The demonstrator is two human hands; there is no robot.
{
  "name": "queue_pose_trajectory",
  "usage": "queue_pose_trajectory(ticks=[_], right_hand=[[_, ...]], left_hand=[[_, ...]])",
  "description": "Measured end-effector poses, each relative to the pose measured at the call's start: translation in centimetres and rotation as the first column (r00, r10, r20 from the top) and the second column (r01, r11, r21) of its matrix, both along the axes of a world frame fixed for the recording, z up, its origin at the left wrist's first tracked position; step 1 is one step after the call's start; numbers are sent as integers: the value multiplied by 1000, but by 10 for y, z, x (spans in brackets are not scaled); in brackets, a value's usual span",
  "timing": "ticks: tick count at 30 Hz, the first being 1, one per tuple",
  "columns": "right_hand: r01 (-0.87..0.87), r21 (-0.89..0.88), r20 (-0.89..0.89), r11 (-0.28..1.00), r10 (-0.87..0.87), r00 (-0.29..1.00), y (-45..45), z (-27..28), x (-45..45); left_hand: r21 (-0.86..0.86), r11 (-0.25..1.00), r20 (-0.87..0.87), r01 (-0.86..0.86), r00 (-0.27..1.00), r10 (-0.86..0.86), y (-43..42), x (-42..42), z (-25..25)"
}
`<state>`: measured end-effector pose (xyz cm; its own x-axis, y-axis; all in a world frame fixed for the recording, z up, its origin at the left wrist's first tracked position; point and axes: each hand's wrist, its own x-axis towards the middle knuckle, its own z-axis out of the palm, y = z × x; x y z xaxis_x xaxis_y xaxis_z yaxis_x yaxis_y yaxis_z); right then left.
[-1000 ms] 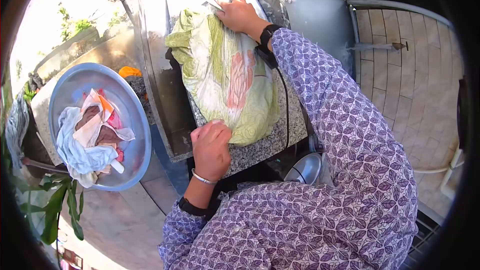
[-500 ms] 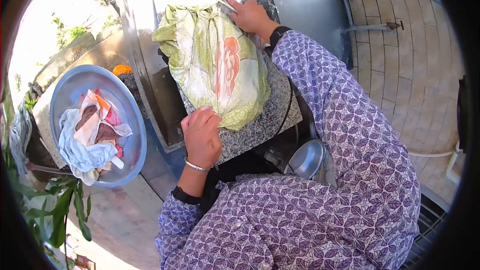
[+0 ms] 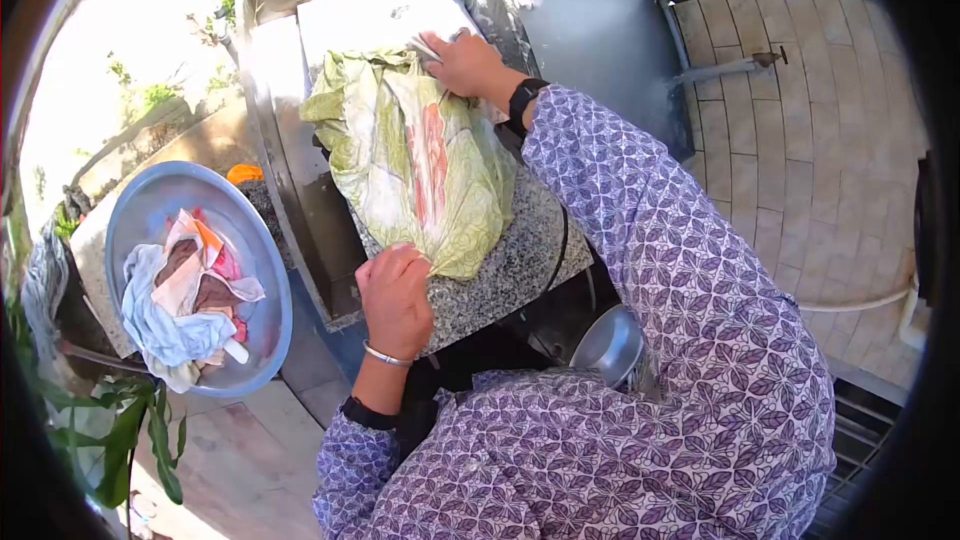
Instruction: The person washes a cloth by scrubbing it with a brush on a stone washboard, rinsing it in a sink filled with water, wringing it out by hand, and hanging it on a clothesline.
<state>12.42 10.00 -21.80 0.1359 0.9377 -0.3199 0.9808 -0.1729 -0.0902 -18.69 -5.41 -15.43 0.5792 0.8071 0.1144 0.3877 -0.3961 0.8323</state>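
Pulling in at its near corner, the pale green and white cloth with a red print (image 3: 400, 160) is now bunching up, and its red part is folding into a thinner strip than it was showing a moment ago. The cloth is lying on the grey speckled stone desk (image 3: 500, 290), with its far edge reaching the flat white board (image 3: 385, 15).

The left hand (image 3: 397, 305) is pinching the near corner, so its grip is closing on the cloth, and creases are running out from the fingertips. The right hand (image 3: 468, 65) is resting at the far edge, its fingers touching a thin pale thing. What that thing is, and how tight this grip is, the view is not showing. So the two hands are working at opposite ends, and the cloth between them is sitting in folds, not flat.

Off to the left, the round blue basin (image 3: 262, 240) is holding a heap of mixed small cloths (image 3: 185, 310). Near the person's body, a round silver metal bowl (image 3: 605, 340) is standing below the desk's edge.
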Motion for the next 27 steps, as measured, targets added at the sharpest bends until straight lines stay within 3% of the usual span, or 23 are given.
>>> queue_pose_trajectory(ticks=[2,3,4,5,7,9,11,13,15,17,19,21,23,26,27], right_hand=[[-221,31,-125,975,223,967,-57,51,-41],[-377,13,-212,926,371,904,-86,82,-61],[-487,117,-339,866,496,800,-112,102,-74],[-591,193,-349,783,618,705,-122,99,-73],[-481,244,-200,842,529,825,-86,50,-52],[-96,47,-113,994,101,988,-13,20,-29],[-99,58,165,993,88,982,30,-8,2],[-9,-50,125,999,15,992,34,5,-17],[-187,-73,-183,980,171,968,-17,41,-48],[-554,21,-268,832,538,799,-79,86,-87],[-676,238,-252,698,716,651,-87,74,-85],[-363,179,-42,914,376,926,-21,21,-68],[-138,22,12,990,138,990,56,-18,-40],[-177,-54,42,983,179,983,66,-18,-42],[-203,6,-98,979,202,974,38,8,-56]], left_hand=[[6,1000,12,-26,1000,26,-1,2,-3],[-5,999,17,-34,999,34,-3,3,-3],[-17,1000,10,-26,1000,26,-3,1,-1],[-21,1000,4,-19,1000,20,0,2,-1],[-24,1000,2,-18,1000,18,1,4,0],[-25,999,-25,-30,999,29,-1,-2,-2],[-33,999,11,-25,1000,26,1,2,1],[6,999,33,-44,998,44,3,6,-1],[-4,998,52,-62,997,62,-1,4,0],[-16,1000,16,-26,1000,26,1,1,1],[-39,999,7,-19,1000,19,1,0,2],[-54,998,-15,-17,1000,16,1,-2,-2],[-78,997,34,-15,999,18,1,-1,-1],[-33,998,11,-47,999,47,-1,1,0],[-40,998,11,-47,999,48,-2,-1,1]])
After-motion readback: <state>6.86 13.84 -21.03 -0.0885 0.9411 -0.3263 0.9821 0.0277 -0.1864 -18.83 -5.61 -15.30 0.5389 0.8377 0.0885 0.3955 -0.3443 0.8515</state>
